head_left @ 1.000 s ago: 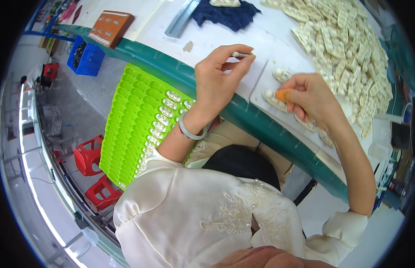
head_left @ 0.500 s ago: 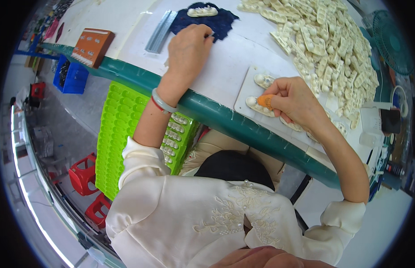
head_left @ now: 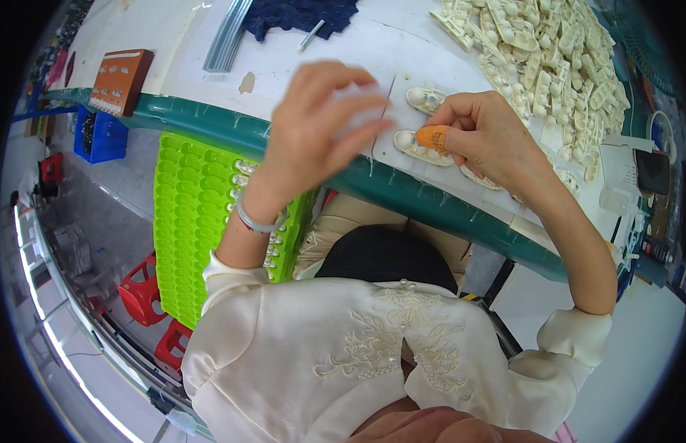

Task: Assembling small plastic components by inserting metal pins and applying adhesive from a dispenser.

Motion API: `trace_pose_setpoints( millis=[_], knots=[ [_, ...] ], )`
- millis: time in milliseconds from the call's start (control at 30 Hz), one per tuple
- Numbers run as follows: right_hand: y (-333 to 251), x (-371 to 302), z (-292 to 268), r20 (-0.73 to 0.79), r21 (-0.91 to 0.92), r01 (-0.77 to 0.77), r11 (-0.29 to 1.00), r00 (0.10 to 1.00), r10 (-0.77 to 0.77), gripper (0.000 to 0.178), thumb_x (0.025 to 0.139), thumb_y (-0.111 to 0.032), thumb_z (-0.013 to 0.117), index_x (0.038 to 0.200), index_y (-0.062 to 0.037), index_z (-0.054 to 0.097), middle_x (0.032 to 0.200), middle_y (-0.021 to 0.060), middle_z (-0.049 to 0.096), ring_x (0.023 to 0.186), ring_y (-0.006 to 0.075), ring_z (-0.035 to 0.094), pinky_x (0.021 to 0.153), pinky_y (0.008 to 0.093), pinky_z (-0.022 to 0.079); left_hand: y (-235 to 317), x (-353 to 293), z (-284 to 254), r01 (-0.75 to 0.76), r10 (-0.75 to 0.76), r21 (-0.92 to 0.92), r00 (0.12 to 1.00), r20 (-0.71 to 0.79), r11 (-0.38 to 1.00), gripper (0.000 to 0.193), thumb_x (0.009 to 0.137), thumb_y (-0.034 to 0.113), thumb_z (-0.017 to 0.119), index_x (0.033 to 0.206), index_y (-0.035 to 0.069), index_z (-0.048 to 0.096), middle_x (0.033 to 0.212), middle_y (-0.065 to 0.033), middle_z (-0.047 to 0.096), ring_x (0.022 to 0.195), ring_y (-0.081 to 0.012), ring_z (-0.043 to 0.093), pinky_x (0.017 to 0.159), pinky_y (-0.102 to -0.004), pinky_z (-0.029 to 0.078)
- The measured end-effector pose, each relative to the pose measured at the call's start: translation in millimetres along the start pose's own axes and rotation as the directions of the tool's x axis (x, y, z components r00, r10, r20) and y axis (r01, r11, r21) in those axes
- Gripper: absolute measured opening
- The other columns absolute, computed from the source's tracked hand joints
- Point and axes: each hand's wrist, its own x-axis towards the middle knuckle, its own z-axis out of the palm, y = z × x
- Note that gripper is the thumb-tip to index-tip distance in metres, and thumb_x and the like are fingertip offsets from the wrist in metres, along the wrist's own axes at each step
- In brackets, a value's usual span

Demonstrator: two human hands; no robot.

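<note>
My right hand [head_left: 487, 140] is closed in a pinch over a cream, elongated piece with rounded wells [head_left: 411, 144]. An orange ribbed finger cover [head_left: 433, 138] sits at its fingertips, touching or just above that piece. What the fingertips hold, if anything, is hidden. A similar cream piece [head_left: 425, 98] lies just beyond, on the same white plate [head_left: 387, 133]. Blurred by motion, my left hand [head_left: 328, 122] hangs above the table's near edge with fingers apart and nothing visible in them. A thin silver rod [head_left: 311, 35] lies at the edge of a dark blue cloth [head_left: 298, 15].
Cream pieces form a large heap [head_left: 542, 66] at the far right. Grey metal strips [head_left: 226, 37] and an orange-brown block [head_left: 120, 81] are on the left. A green padded edge [head_left: 202, 118] borders the table. Below stands a bright green tray [head_left: 188, 214] holding some pieces.
My left hand has moved from the blue cloth toward me and the right hand, its fingers spreading. The silver rod now shows by the cloth. The whole view has shifted slightly.
</note>
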Motion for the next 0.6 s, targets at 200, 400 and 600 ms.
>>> trace_pose_setpoints(
  millis=[200,400,600],
  knots=[
    [5,-1,1,-0.012,0.017,0.016,1.0,1.0,-0.015,0.016,0.082,-0.015,0.063,0.08,0.0011,0.065,0.056,0.0022,0.056,0.044,0.0064,0.045,0.041,0.0238,0.034,15,-17,15,-0.172,0.181,-0.103,0.98,0.088,0.98,0.027,0.063,0.011,0.076,0.09,0.012,0.07,0.095,-0.0034,0.061,0.086,-0.0241,0.055,0.074,-0.032,0.048],
    [21,-23,13,-0.27,0.227,0.311,0.923,0.931,-0.247,0.015,0.081,-0.014,0.064,0.083,0.0003,0.065,0.056,0.0024,0.056,0.046,0.0083,0.048,0.044,0.025,0.038,11,-17,14,-0.207,0.21,-0.035,0.959,0.19,0.978,0.034,0.058,0.008,0.072,0.092,0.013,0.071,0.096,-0.0046,0.06,0.088,-0.0247,0.055,0.076,-0.034,0.047],
    [81,-111,40,-0.505,0.103,0.389,0.916,0.813,-0.289,0.013,0.083,-0.01,0.069,0.096,-0.0059,0.069,0.065,-0.0009,0.062,0.054,0.0029,0.053,0.048,0.0208,0.041,11,-17,17,-0.213,0.208,0.01,0.963,0.173,0.977,0.031,0.059,0.003,0.079,0.088,0.012,0.072,0.096,-0.0071,0.058,0.087,-0.0268,0.055,0.076,-0.0366,0.045]
  ],
)
